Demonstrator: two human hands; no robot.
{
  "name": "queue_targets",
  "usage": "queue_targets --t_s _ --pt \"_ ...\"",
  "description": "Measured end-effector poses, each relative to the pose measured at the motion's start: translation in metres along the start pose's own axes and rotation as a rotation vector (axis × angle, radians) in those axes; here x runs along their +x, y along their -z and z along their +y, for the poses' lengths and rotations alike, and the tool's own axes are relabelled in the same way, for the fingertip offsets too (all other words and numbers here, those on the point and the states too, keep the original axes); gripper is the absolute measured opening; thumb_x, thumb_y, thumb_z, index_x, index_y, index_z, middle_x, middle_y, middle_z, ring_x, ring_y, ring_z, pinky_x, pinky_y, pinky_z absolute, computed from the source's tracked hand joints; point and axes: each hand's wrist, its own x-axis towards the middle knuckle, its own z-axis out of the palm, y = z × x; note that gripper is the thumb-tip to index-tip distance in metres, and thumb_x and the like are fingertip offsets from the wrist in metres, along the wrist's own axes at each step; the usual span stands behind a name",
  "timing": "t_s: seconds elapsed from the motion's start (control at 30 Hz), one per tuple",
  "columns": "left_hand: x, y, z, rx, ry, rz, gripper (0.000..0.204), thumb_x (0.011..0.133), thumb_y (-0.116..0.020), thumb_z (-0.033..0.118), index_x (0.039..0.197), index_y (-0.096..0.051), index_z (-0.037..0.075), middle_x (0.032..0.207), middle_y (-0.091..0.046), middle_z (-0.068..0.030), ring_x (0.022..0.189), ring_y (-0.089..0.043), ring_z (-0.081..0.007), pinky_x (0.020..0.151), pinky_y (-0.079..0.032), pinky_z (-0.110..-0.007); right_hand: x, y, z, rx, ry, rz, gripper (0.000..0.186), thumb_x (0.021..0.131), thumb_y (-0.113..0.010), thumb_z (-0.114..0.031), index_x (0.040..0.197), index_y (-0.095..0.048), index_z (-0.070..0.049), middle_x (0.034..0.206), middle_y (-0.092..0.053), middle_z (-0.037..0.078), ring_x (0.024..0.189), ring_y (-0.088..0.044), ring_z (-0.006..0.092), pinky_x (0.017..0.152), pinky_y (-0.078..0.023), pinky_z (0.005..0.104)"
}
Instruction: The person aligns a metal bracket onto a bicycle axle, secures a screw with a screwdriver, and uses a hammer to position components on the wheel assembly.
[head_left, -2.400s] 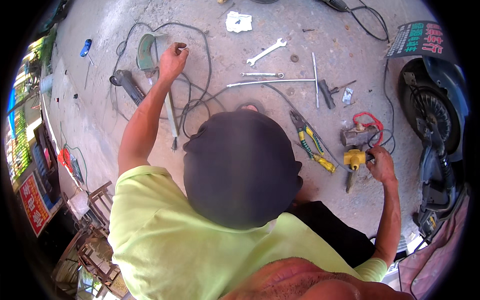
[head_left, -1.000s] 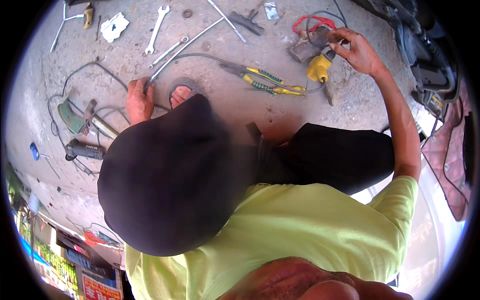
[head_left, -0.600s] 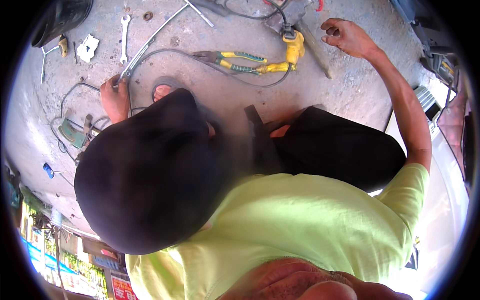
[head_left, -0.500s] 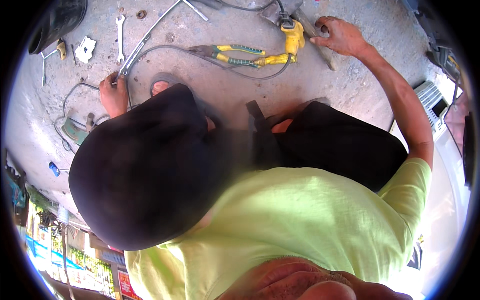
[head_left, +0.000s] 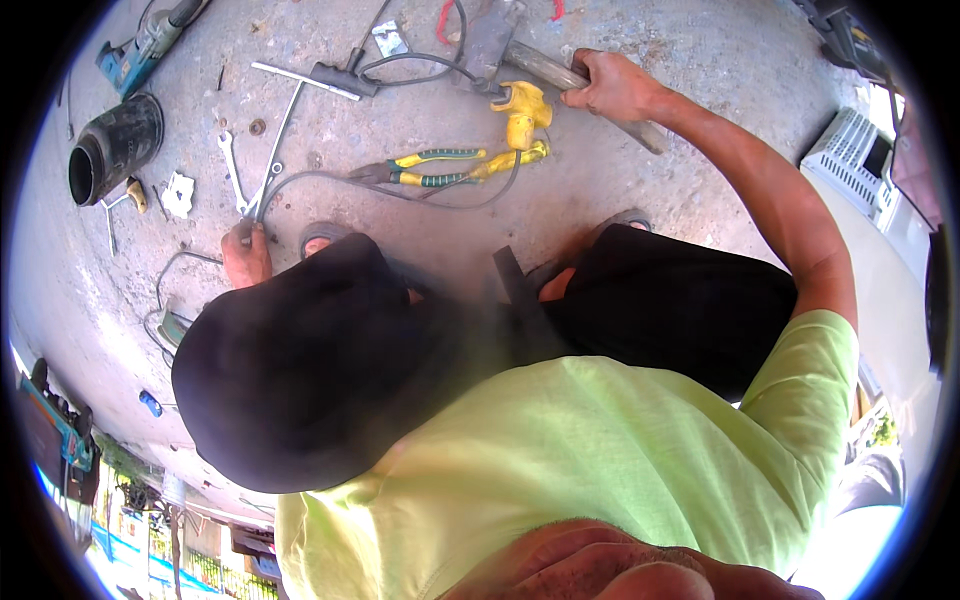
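Note:
My right hand (head_left: 622, 88) is closed round the wooden handle of a hammer (head_left: 545, 66), whose heavy grey head lies on the concrete floor. My left hand (head_left: 247, 256) is low beside my left foot, with curled fingers at the lower ends of some wrenches; what it grips, if anything, is hidden. Leading up from there are an open-ended wrench (head_left: 231, 168) and a long T-handled wrench (head_left: 284, 140). Between my hands lie pliers (head_left: 425, 180) with yellow and green handles. A yellow fitting (head_left: 522, 118) with a grey cable sits below the hammer head.
A blue-green power tool (head_left: 140, 55) and a black open cylinder (head_left: 125, 137) lie at the far left. Crumpled white paper (head_left: 178, 195) rests nearby. Cables loop across the concrete floor. A white vented appliance (head_left: 850, 158) stands at the right, and my knees fill the middle.
My right hand, loosely spread beside the handle before, is now wrapped round it. The hammer's visible handle has shifted left. The whole view has tilted, showing more floor at the top.

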Motion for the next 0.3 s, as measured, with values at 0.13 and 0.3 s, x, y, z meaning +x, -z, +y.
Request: queue_targets --t_s 0.13,0.3 --pt "-0.003 -0.002 0.000 -0.031 -0.028 0.029 0.029 0.092 -0.073 0.024 0.111 -0.072 0.002 0.104 -0.069 -0.0165 0.091 -0.068 -0.0290 0.083 -0.054 -0.040 -0.017 0.034 -0.014 -0.066 0.027 0.115 0.046 0.083 -0.073 -0.033 0.111 -0.065 0.001 0.089 -0.071 0.023 0.084 -0.072 0.0345 0.078 -0.055 0.0425" --pt "0.002 -0.005 -0.016 -0.041 0.012 0.007 0.035 0.090 -0.072 0.031 0.111 -0.072 0.003 0.111 -0.067 -0.0211 0.103 -0.066 -0.0358 0.089 -0.051 -0.045 -0.029 0.043 -0.001 -0.158 -0.043 0.089 0.048 0.081 -0.073 -0.033 0.120 -0.065 -0.006 0.100 -0.074 0.024 0.091 -0.073 0.0318 0.085 -0.055 0.0415"
